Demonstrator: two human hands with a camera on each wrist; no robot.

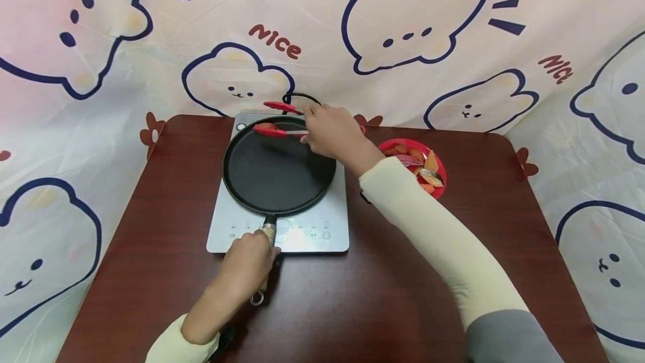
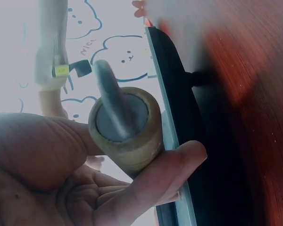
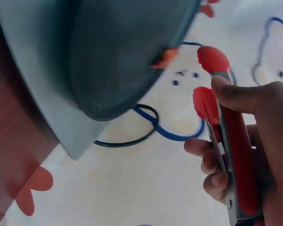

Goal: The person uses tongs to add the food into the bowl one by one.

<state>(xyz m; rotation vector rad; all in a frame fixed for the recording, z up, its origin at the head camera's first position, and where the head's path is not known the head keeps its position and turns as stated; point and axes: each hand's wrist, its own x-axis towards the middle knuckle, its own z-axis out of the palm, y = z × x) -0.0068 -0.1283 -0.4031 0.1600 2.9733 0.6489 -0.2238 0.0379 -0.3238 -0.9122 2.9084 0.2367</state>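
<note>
My left hand [image 1: 250,259] grips the light wooden handle [image 2: 132,155] of a round black frying pan [image 1: 277,172]. The left wrist view shows the handle's end with its metal hanging loop [image 2: 111,101] between thumb and fingers. Over the pan's far edge, my right hand [image 1: 330,130] holds red-tipped tongs [image 3: 238,155], their two tips spread apart. A small orange-red piece of food [image 3: 166,58] is at the pan's far rim, apart from the tong tips in the right wrist view. The pan stands on a white induction cooker [image 1: 219,234].
Right of the cooker, a red plate [image 1: 443,175] bears several colourful food pieces [image 1: 428,175], partly hidden by the right forearm. A black cord [image 3: 127,144] loops behind the cooker. The dark wooden table [image 1: 393,307] backs onto a printed cloth [image 1: 322,32].
</note>
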